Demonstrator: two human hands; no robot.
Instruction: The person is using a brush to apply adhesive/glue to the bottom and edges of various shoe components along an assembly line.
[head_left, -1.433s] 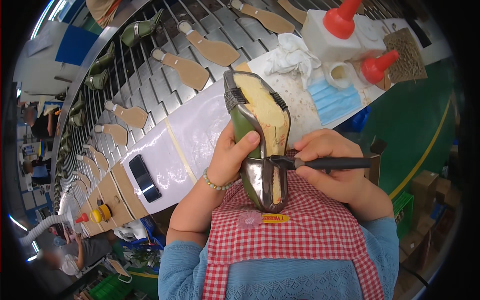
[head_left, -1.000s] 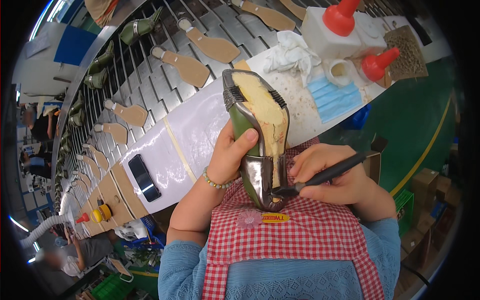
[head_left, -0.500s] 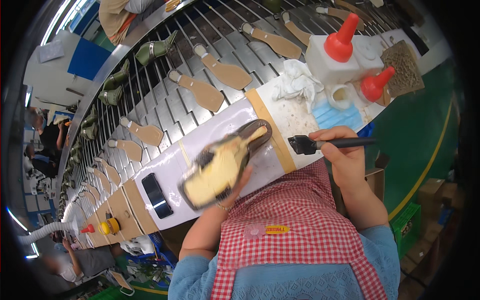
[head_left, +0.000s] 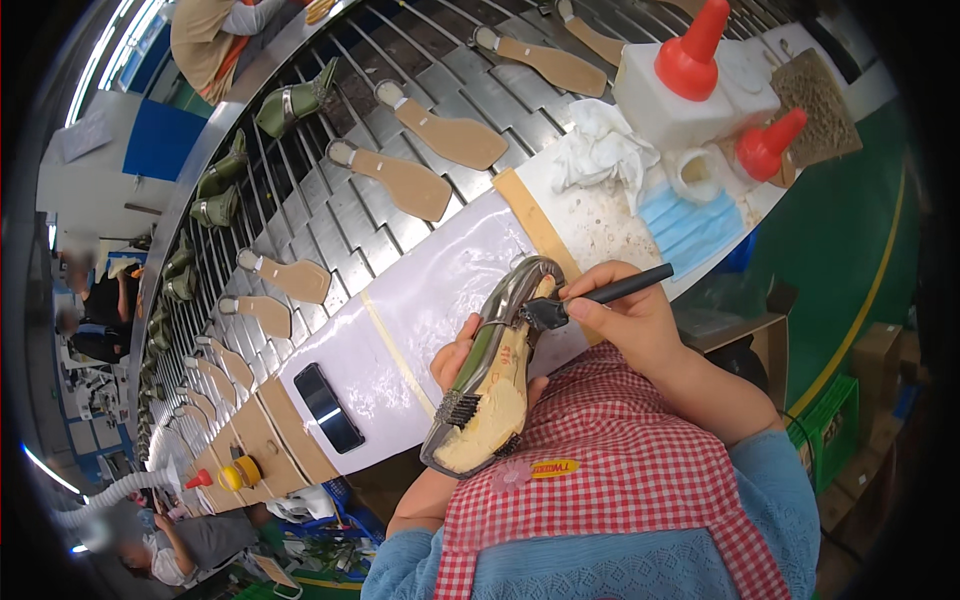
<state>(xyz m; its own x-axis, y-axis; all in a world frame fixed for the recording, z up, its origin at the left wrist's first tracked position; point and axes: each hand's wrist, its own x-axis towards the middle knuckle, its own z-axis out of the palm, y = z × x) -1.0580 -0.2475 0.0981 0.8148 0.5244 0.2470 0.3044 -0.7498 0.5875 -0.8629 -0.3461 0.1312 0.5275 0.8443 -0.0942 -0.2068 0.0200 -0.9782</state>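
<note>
My left hand (head_left: pixel 453 355) grips a half-made shoe (head_left: pixel 497 382), a green and dark metallic upper without an outsole. Its pale yellow underside is tilted up, and the toe end points down toward my apron. Closed around the black handle of a small brush (head_left: pixel 632 284), my right hand (head_left: pixel 636 322) holds the dark brush head against the shoe's underside near the heel end. Part of my left hand is hidden behind the shoe.
A phone (head_left: pixel 328 408) lies on the purple-white board (head_left: pixel 400 345). Tan soles (head_left: pixel 393 188) and green uppers (head_left: pixel 290 108) rest on the slatted metal conveyor (head_left: pixel 300 215). At right stand a white bottle with a red nozzle (head_left: pixel 692 55), a white cloth (head_left: pixel 603 152) and a blue mask (head_left: pixel 690 225).
The shoe has tilted to a steeper angle, showing its green side. My right hand has moved left, bringing the brush from beside the shoe onto its underside.
</note>
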